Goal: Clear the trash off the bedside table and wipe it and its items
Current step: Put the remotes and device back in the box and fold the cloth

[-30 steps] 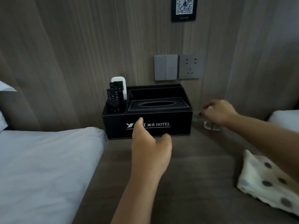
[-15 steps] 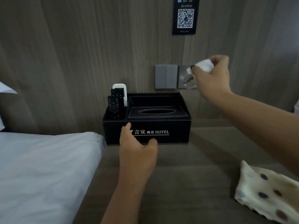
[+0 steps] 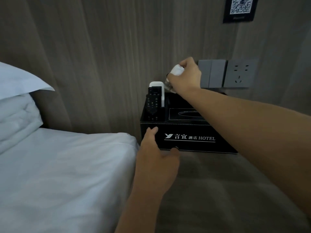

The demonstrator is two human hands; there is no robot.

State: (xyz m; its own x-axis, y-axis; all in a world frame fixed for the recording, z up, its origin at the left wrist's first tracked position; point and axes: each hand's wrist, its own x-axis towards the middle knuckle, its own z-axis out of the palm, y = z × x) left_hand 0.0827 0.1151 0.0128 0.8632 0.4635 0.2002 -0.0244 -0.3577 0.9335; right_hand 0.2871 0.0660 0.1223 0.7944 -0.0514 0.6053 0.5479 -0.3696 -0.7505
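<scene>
A black hotel tissue box organiser (image 3: 188, 137) stands at the back of the brown bedside table (image 3: 218, 190). Its left slot holds black remotes (image 3: 152, 103) and a white remote (image 3: 159, 91). My left hand (image 3: 156, 157) touches the organiser's front left corner, thumb on the face, fingers at its base. My right hand (image 3: 186, 76) is raised above the organiser's left part and pinches a crumpled white tissue with clear wrapper trash (image 3: 175, 72). My right forearm crosses over the tissue slot.
A bed with white sheet (image 3: 58, 174) and pillows (image 3: 18, 101) lies directly left of the table. Grey switches (image 3: 212, 73) and a socket (image 3: 240, 73) sit on the wood panel wall behind, with a QR sign (image 3: 240, 9) above.
My right hand picked the trash up from the table's right back and carried it up and left, over the organiser. The view turned left, so the spotted cloth left the frame. My left hand stayed at the organiser.
</scene>
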